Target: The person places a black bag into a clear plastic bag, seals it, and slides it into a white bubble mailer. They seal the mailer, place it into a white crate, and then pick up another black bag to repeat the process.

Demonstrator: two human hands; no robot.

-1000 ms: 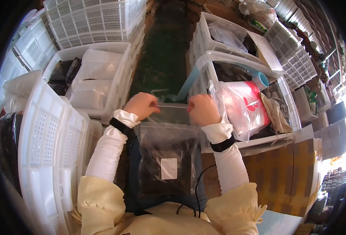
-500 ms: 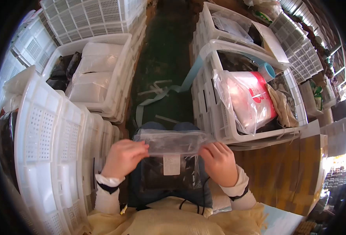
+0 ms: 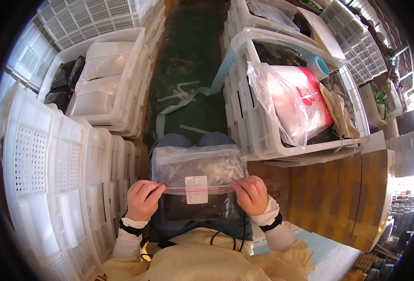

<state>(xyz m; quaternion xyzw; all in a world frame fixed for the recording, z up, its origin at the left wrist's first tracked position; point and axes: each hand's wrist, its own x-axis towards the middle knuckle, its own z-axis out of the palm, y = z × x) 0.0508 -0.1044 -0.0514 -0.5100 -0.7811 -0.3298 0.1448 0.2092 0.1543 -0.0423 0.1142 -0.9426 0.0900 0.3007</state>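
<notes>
A clear plastic bag (image 3: 211, 164) with dark contents and a white label (image 3: 196, 189) lies across the lap on blue trousers. A red zip strip (image 3: 197, 191) runs crosswise over it. At the strip's left end my left hand (image 3: 144, 199) is closed, pinching the bag between thumb and fingers. My right hand (image 3: 251, 195) pinches the other end the same way. Between the two hands the strip is stretched nearly straight, and the bag's upper part spreads beyond it toward the knees.
White crates (image 3: 62, 159) are stacked on the left, one holding white packages (image 3: 98, 96). At right, a crate (image 3: 258, 152) holds a red-and-white bag (image 3: 298, 103) and a blue tape roll (image 3: 318, 68). A taped cardboard box (image 3: 342, 196) stands below. Strips lie on the green floor (image 3: 181, 56).
Both hands have moved closer to the body, and a red zip strip now shows between them. The bag's upper part lies flatter toward the knees. The view has shifted slightly.
</notes>
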